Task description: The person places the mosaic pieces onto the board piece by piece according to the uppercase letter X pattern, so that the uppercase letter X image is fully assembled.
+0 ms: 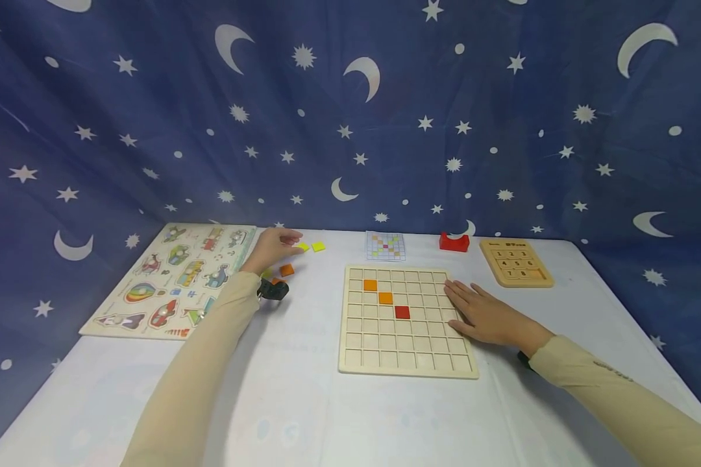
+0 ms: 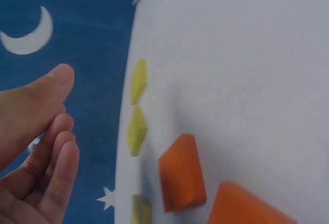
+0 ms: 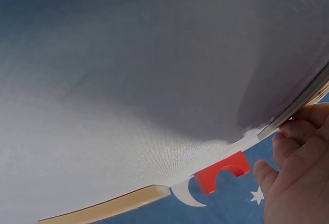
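On the bench (image 1: 304, 402), the board (image 1: 405, 344) is bare but for three tiles (image 1: 402, 312), probably early on; loose tiles (image 1: 318, 246) lie near the left hand (image 1: 271, 248), fingers parted, empty; the right hand (image 1: 491, 316) rests extended fingers on the board.

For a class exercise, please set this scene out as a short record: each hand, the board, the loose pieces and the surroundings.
Left hand: beside the loose yellow tiles, holding nothing visible
Right hand: fingers resting on the right edge of the grid board
On board: two orange tiles and one red tile, on a diagonal
Also loose, left of board: orange tiles
Behind board: pattern card, red block
Far left: picture puzzle
Right: number puzzle
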### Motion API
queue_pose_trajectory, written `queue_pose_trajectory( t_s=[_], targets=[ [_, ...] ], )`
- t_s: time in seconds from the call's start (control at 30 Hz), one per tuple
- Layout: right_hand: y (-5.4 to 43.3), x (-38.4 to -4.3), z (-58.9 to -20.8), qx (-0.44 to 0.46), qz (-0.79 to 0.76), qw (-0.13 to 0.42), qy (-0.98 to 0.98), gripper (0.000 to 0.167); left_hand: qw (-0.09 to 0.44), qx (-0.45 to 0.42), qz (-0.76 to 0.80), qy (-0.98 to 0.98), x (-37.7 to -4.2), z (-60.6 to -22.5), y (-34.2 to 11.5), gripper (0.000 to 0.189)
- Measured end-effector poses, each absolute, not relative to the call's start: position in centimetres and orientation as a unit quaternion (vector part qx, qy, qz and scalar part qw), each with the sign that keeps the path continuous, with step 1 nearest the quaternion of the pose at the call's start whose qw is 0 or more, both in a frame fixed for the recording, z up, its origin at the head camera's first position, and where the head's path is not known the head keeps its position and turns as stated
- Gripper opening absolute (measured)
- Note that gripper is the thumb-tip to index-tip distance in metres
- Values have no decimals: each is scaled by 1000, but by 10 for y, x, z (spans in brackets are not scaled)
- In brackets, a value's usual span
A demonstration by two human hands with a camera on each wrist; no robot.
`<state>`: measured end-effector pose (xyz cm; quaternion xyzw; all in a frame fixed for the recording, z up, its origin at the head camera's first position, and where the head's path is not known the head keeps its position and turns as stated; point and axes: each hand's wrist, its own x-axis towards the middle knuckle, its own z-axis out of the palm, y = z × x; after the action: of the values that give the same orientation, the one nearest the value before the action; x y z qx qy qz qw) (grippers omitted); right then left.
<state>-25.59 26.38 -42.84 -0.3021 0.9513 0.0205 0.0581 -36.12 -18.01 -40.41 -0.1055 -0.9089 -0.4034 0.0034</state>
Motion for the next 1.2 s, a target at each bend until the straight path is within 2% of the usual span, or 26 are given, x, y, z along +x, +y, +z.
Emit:
queue_pose_trajectory(
  t_s=[0.43, 0.7, 1.2],
  targets=[
    [260, -251, -425, -300, 11, 54, 952, 73, -34, -104, -400, -910, -388, -414, -157, 42],
    [261, -250, -427, -297, 17, 53, 953, 73, -23, -110, -380, -918, -397, -420, -147, 42],
    [262, -251, -428, -299, 3, 51, 953, 72, -32, -80, -341, -936, -393, -416, -136, 43]
  ],
)
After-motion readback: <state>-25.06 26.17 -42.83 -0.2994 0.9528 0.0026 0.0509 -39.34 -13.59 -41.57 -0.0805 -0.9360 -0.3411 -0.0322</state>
